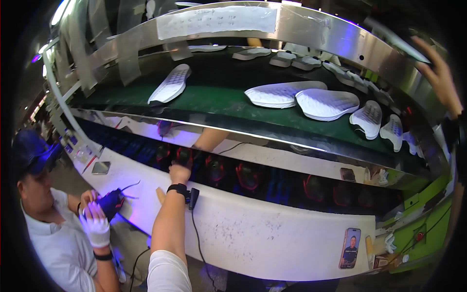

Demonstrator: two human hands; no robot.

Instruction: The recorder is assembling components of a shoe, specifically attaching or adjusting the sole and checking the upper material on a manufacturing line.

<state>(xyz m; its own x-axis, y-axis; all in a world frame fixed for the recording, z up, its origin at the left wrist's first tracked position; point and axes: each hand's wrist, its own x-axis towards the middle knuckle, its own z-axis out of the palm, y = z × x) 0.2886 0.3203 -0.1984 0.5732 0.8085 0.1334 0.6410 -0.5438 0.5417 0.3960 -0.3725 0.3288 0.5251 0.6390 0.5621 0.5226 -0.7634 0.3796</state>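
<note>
My left hand (pixel 180 173) reaches over the white ledge into the dark lower channel. Its fingers are closed on a dark shoe (pixel 184 155) with a reddish edge; the fingertips are partly hidden. A black band with a small black device (pixel 193 198) and a cable is on that wrist. At the upper right my right hand (pixel 440 75) is raised, thumb and fingers closed on the end of a thin, flat, pale-edged thing (pixel 400 43), whose kind is unclear. More dark, red-edged shoes (pixel 249 176) line the lower channel to the right of my left hand.
White shoe soles (pixel 327 104) lie on the green upper belt (pixel 209 104), under a metal frame (pixel 335 34). A phone (pixel 350 248) rests on the white ledge (pixel 272 238), another (pixel 100 168) farther left. At left, a co-worker (pixel 53 214) handles a dark shoe (pixel 111 203).
</note>
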